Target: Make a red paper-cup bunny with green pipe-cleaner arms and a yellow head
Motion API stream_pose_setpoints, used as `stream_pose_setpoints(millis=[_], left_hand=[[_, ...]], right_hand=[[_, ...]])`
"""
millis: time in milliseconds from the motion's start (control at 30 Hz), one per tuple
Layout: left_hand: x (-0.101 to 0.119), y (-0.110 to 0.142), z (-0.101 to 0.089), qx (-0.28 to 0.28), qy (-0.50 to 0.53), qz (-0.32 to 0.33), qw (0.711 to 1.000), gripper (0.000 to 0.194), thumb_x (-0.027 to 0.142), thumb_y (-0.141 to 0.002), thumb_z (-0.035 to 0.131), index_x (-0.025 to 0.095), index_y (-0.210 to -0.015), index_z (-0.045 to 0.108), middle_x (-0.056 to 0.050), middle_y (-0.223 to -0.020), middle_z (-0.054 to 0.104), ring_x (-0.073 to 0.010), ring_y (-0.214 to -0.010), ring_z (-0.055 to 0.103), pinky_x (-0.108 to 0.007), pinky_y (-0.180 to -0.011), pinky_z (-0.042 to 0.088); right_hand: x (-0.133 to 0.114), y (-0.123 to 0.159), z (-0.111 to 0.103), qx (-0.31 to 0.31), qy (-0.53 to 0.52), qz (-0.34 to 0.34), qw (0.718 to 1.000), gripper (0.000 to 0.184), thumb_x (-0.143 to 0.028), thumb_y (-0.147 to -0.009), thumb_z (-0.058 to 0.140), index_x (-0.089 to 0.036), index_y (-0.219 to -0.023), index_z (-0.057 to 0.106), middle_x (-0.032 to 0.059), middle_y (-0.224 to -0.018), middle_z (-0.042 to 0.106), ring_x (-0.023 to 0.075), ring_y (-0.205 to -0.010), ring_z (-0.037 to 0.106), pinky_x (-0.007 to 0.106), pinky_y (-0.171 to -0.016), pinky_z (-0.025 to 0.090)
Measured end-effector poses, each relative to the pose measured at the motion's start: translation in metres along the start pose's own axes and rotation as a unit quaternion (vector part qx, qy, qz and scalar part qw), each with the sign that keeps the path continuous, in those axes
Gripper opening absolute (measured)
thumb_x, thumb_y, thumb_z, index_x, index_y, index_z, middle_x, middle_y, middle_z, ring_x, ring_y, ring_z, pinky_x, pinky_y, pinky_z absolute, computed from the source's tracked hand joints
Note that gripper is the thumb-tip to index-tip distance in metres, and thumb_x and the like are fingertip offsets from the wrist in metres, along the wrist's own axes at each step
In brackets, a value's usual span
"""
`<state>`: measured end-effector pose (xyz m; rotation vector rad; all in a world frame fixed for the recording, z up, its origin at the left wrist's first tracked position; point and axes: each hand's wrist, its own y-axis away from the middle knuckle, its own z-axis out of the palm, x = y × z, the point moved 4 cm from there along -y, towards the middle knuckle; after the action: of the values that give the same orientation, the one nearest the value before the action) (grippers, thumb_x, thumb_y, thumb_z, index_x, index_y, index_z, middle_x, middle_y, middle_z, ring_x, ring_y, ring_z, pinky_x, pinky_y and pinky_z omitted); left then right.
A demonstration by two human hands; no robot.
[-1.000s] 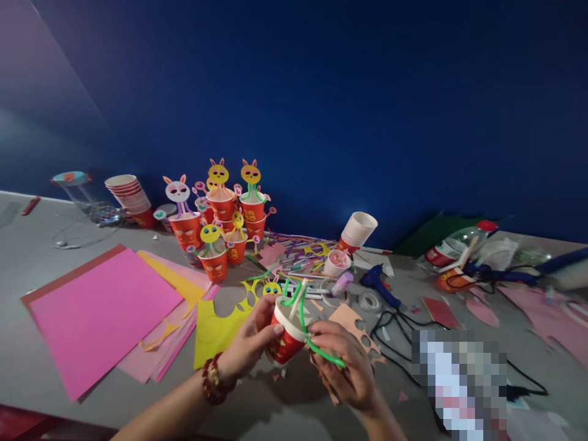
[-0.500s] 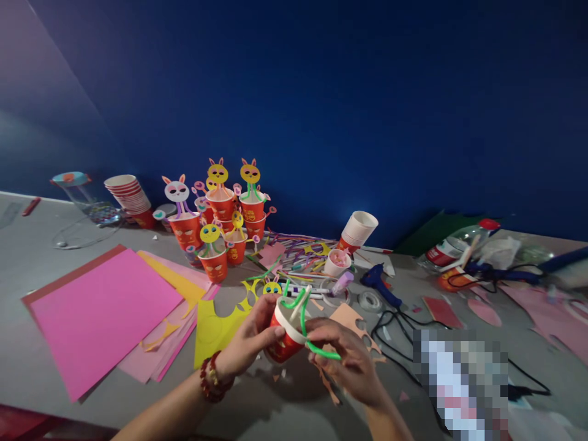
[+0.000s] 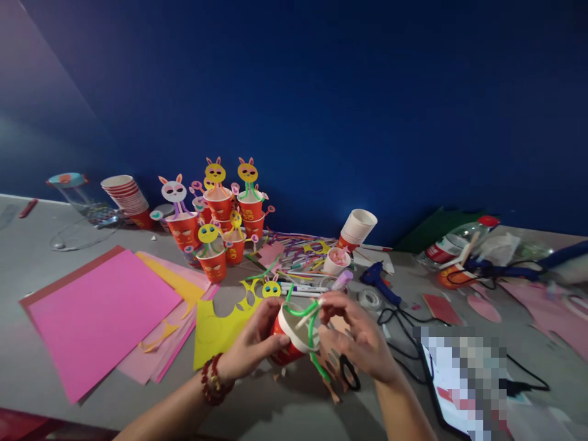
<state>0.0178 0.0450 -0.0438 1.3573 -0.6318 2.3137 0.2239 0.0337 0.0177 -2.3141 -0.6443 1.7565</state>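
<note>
A red paper cup [image 3: 285, 350] with a white rim is tilted in my left hand [image 3: 255, 340], whose fingers and thumb wrap round its side. Green pipe cleaners [image 3: 312, 331] run through and over the cup, one end hanging out past the rim. A white stick [image 3: 305, 320] slants up from the cup's mouth. The fingertips of my right hand [image 3: 361, 337] pinch the stick's upper end, where the green pipe cleaner meets it. Below that hand hangs a black loop [image 3: 350, 372], its kind unclear.
Red cups with animal faces [image 3: 212, 263] stand at the back left. Nearby lie pink paper sheets [image 3: 101, 312] and cut yellow paper [image 3: 215, 334]. A blue glue gun [image 3: 380, 283], tape roll [image 3: 369, 299], cup stack [image 3: 358, 226], bottle [image 3: 452, 242] and phone [image 3: 452, 386] are rightward.
My right hand has moved up from the green pipe cleaner's hanging end to the white stick's top. The stick leans further right, and the black loop has come into view.
</note>
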Motion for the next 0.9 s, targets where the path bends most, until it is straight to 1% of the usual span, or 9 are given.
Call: stream_pose_setpoints(millis=[67,100,167,200,267,400,600,767,900], left_hand=[[0.000,0.000,0.003,-0.012,-0.011,0.003,1.000,0.042,0.029,-0.091,0.074,0.026,-0.129,0.056,-0.006,-0.123,0.063,-0.0219,-0.114,0.058,-0.034,-0.100,0.045],[-0.001,0.001,0.004,-0.015,-0.017,0.004,1.000,0.042,0.029,-0.091,0.074,0.026,-0.129,0.055,-0.006,-0.123,0.062,-0.0222,-0.114,0.058,-0.034,-0.100,0.045],[-0.002,0.002,0.005,-0.014,-0.030,0.004,0.999,0.042,0.029,-0.092,0.073,0.026,-0.130,0.055,-0.006,-0.122,0.062,-0.0221,-0.113,0.058,-0.034,-0.099,0.046],[-0.002,0.003,0.004,-0.011,-0.034,0.005,0.999,0.042,0.029,-0.092,0.073,0.026,-0.130,0.055,-0.006,-0.121,0.062,-0.0219,-0.112,0.058,-0.034,-0.098,0.046],[-0.004,0.004,0.002,-0.005,-0.040,0.008,0.999,0.044,0.028,-0.091,0.074,0.026,-0.131,0.055,-0.006,-0.121,0.062,-0.0218,-0.113,0.058,-0.034,-0.099,0.046],[-0.006,0.006,-0.002,-0.003,-0.056,0.027,0.998,0.046,0.029,-0.091,0.074,0.027,-0.132,0.055,-0.007,-0.125,0.061,-0.0212,-0.115,0.057,-0.032,-0.101,0.045],[-0.006,0.006,-0.003,0.003,-0.080,0.044,0.996,0.044,0.028,-0.092,0.073,0.028,-0.133,0.055,-0.007,-0.126,0.063,-0.0218,-0.115,0.059,-0.032,-0.100,0.046],[-0.006,0.007,-0.005,0.028,-0.125,0.062,0.990,0.040,0.027,-0.093,0.071,0.028,-0.130,0.057,-0.006,-0.123,0.062,-0.0224,-0.113,0.059,-0.033,-0.101,0.046],[-0.010,0.008,-0.007,0.030,-0.110,0.055,0.992,0.047,0.029,-0.091,0.073,0.025,-0.133,0.054,-0.008,-0.124,0.059,-0.0245,-0.114,0.057,-0.035,-0.102,0.047]], right_hand=[[-0.008,-0.004,0.009,0.012,0.019,0.008,1.000,0.031,-0.039,-0.089,0.074,-0.026,-0.117,0.070,0.0061,-0.102,0.072,0.0219,-0.086,0.069,0.031,-0.078,0.057],[-0.012,-0.006,0.014,0.018,0.031,0.007,0.999,0.028,-0.039,-0.088,0.076,-0.025,-0.112,0.072,0.0050,-0.095,0.073,0.0218,-0.084,0.069,0.030,-0.077,0.056],[-0.016,-0.009,0.023,0.041,0.050,0.006,0.998,0.014,-0.035,-0.090,0.073,-0.023,-0.097,0.075,0.0033,-0.084,0.073,0.0205,-0.078,0.068,0.029,-0.073,0.055],[-0.016,-0.010,0.026,0.059,0.050,0.009,0.997,0.011,-0.033,-0.092,0.070,-0.022,-0.090,0.074,0.0027,-0.079,0.072,0.0195,-0.074,0.067,0.028,-0.071,0.054],[-0.012,-0.010,0.028,0.102,0.034,0.031,0.994,0.018,-0.032,-0.094,0.067,-0.021,-0.081,0.072,0.0019,-0.073,0.069,0.0178,-0.068,0.065,0.026,-0.064,0.053],[0.002,-0.007,0.028,0.144,-0.024,0.095,0.985,0.020,-0.037,-0.092,0.070,-0.020,-0.082,0.072,0.0007,-0.069,0.068,0.0157,-0.060,0.064,0.023,-0.055,0.053],[0.009,-0.006,0.029,0.173,-0.061,0.126,0.975,0.020,-0.039,-0.088,0.075,-0.020,-0.082,0.073,0.0007,-0.067,0.070,0.0145,-0.056,0.064,0.022,-0.052,0.053],[0.004,-0.007,0.030,0.175,-0.060,0.122,0.975,0.022,-0.040,-0.088,0.075,-0.019,-0.080,0.072,0.0001,-0.066,0.068,0.0132,-0.053,0.062,0.021,-0.049,0.052],[0.000,-0.008,0.031,0.156,-0.048,0.107,0.981,0.023,-0.040,-0.088,0.074,-0.019,-0.078,0.071,-0.0002,-0.065,0.067,0.0133,-0.053,0.061,0.022,-0.050,0.052]])
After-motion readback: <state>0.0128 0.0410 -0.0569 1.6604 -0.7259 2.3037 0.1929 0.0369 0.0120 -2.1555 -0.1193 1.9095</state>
